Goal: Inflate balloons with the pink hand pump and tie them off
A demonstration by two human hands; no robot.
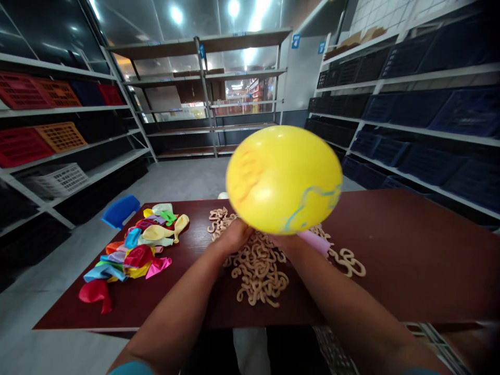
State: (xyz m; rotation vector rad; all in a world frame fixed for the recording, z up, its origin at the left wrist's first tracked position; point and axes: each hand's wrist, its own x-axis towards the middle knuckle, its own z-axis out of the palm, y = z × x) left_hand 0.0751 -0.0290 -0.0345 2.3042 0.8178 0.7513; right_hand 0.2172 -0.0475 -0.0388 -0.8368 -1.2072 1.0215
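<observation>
A blown-up yellow balloon with orange and blue markings is in front of me, above the table, hiding part of both hands. My left hand is closed at the balloon's lower left edge, apparently around its neck, though the fingertips are covered. My right hand reaches under the balloon's lower edge; its fingers are hidden. Beneath and around my hands spreads a heap of beige curly pieces. A pale pink tube-like object lies by my right wrist, partly covered.
Limp balloons in many colours lie on the left of the dark red table. A few joined beige curls lie to the right. A blue chair back stands beyond the left edge. Shelves with crates line the sides.
</observation>
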